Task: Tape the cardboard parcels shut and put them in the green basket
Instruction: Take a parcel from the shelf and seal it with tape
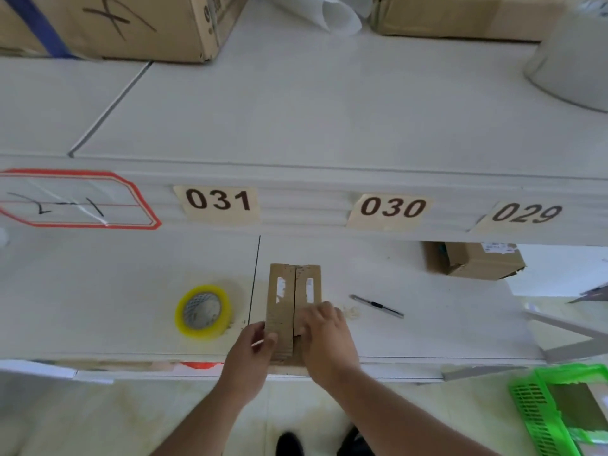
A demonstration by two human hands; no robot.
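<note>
The light is bright and soft, with only faint shadows. The right hand [324, 337] looks smeared and blurry. Straight edges bend near the corners, and everything looks a bit fuzzy.

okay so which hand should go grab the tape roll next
Left, probably. The tape roll lies just beside the left hand, which grips the parcel's left edge. The right hand rests flat on the flaps, on the far side.

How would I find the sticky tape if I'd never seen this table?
Find the 031 label on the shelf edge. Just below it, on the white table, left of the cardboard parcel under the hands, lies the tape roll: the only round, yellow thing.
</note>
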